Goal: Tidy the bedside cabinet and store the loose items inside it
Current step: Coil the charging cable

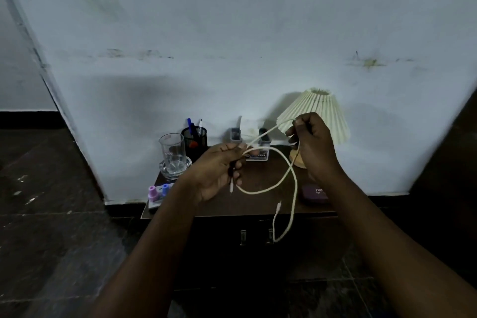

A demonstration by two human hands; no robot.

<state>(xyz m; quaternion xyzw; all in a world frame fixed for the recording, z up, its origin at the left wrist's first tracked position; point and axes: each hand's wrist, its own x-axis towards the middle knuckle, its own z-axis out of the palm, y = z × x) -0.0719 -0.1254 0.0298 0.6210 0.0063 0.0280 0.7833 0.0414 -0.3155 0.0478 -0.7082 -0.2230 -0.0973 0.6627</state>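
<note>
The white cable (296, 193) hangs in loops above the cabinet (309, 240). The left hand (219, 170) has a tight pinch grip on it. The right hand (315, 142), near the lamp (325, 111), curls its grip round it.

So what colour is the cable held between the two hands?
The cable is cream-white; the head view shows it best against the dark cabinet.

On dark wooden bedside cabinet (260, 178): clear glass tumbler (172, 155) left, black mesh pen holder (195, 140) behind it, pleated cream lamp (321, 115) rear right, purple flat case (315, 194) front right. White cable (295, 188) above top, strung left hand (219, 170) to right hand (315, 144).
</note>
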